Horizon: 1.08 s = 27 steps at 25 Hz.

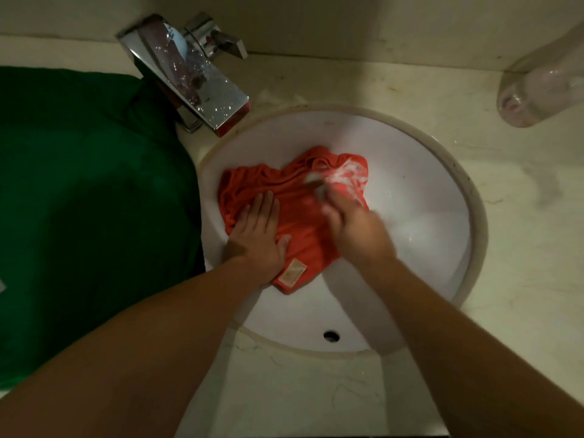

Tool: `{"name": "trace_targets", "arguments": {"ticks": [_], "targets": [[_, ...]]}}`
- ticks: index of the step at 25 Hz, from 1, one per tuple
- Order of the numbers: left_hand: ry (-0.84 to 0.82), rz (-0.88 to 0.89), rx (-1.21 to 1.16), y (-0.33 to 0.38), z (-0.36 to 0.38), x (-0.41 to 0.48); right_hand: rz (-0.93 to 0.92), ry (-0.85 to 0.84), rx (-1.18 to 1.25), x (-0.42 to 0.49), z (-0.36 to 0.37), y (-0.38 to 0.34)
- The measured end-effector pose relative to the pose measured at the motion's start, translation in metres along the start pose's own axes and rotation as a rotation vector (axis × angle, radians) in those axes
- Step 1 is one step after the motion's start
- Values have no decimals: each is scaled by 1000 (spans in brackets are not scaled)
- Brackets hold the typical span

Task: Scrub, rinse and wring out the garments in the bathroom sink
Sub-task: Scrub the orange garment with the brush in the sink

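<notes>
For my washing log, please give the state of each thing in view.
orange garment: crumpled in the sink, suds on one corner.
left hand: flat, pressing the orange garment.
right hand: blurred at the suds, grip unclear.
faucet: no stream visible.
green garment: lying on the counter.
clear bottle: on its side.

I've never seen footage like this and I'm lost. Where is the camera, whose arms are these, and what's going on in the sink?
There is one picture, from a camera worn on a person's head, looking down at their bare arms. The left hand presses flat on an orange garment in the white sink. The right hand, blurred by motion, grips a small tool, perhaps a brush, at a sudsy patch. On the counter: a green cloth left of the sink, a chrome tap behind, a clear bottle far right.
</notes>
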<state>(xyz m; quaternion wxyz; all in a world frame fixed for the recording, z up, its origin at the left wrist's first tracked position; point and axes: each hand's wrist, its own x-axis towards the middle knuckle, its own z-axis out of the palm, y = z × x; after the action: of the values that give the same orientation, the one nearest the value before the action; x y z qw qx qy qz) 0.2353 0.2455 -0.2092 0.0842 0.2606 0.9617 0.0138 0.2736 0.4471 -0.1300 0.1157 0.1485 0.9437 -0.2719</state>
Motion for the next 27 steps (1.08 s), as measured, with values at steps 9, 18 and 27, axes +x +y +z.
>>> {"name": "trace_targets", "arguments": {"ticks": [9, 18, 27], "targets": [[-40, -8, 52, 2, -6, -3, 175, 35, -48, 11, -30, 27], [-42, -2, 46, 1, -13, -2, 259, 41, -64, 25, -50, 47], [-134, -30, 82, 4, -13, -4, 253, 23, -67, 20, -57, 64]]}}
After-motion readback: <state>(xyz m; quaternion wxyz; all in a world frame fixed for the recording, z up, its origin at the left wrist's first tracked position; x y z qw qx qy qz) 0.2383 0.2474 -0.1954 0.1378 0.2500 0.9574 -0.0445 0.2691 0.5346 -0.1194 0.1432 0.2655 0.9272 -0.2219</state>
